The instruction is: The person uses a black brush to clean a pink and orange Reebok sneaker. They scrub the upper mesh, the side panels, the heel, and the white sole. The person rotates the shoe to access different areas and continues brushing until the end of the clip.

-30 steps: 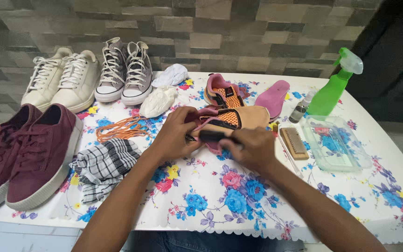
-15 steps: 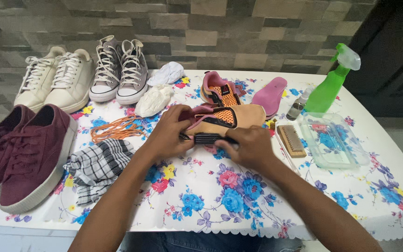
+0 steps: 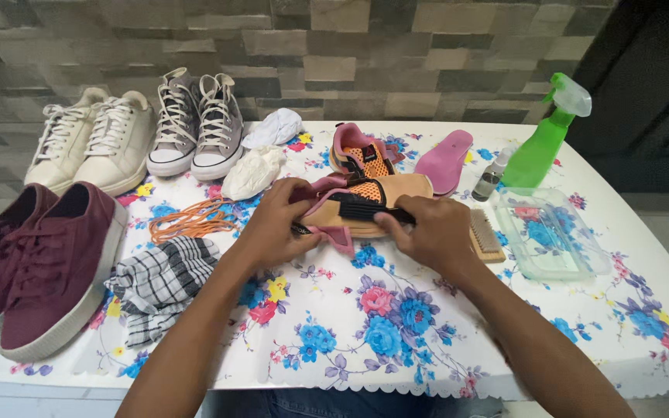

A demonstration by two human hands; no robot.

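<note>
Head view: both hands on one pink-and-orange sneaker (image 3: 365, 203), lying on its side at counter centre, tan sole facing up and away; left hand (image 3: 276, 220) clamps the pink heel end, fingers curled closed around it; right hand (image 3: 427, 232) fingers closed on the shoe's black mid-band near the sole edge; the shoe rests on or just above the counter (image 3: 396, 340), can't tell which.

Its mate, a second pink-and-orange sneaker (image 3: 358, 153), sits upright just behind; pink insole (image 3: 444, 161) lies to the right of that; small grey bottle (image 3: 491, 176) beside the green spray bottle (image 3: 547, 139) at back right; clear plastic tub (image 3: 551, 236) right of the hands; wooden brush (image 3: 488, 236) between right hand and tub, touching or nearly touching the hand.

Left side: orange laces (image 3: 191, 218) in a loose pile just left of the left hand; checked cloth (image 3: 160, 282) crumpled below them; maroon sneakers (image 3: 36, 267) at the near left edge; cream sneakers (image 3: 90, 147) and grey high-tops (image 3: 195, 128) along the back; two white wadded pieces (image 3: 261, 159) between high-tops and the mate, material unclear.

Counter covered in a white floral cloth; stone-tile wall behind.
</note>
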